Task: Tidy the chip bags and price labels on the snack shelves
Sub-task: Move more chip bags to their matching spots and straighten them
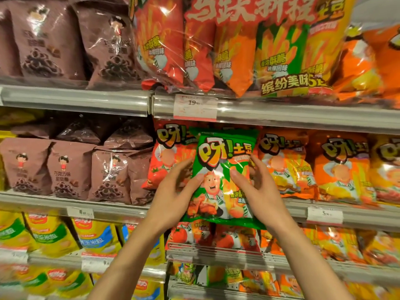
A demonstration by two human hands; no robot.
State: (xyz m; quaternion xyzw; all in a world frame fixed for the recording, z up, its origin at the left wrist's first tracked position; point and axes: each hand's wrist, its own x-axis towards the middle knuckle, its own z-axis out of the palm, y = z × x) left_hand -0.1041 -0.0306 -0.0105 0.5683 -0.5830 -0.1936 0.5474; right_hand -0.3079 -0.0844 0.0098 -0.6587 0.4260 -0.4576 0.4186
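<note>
A green chip bag point(223, 156) with a cartoon chef stands upright in front of the middle shelf, between a red bag point(166, 161) and orange bags point(287, 165). My left hand point(173, 191) grips its left edge, thumb on the front. My right hand point(257, 189) holds its right side, thumb on the front and fingers behind. The bag's bottom edge hangs over the shelf rail point(357, 217). Price labels sit in the rails: one reading 19 point(195, 107) above, one reading 5 point(324, 215) at the right, one point(80, 212) at the left.
Brown snack bags point(69, 169) fill the left of the middle and top shelves. A large multi-pack of red, orange and green bags point(249, 46) stands on the top shelf. Yellow bags point(52, 237) and small red and orange bags point(216, 237) fill the lower shelves.
</note>
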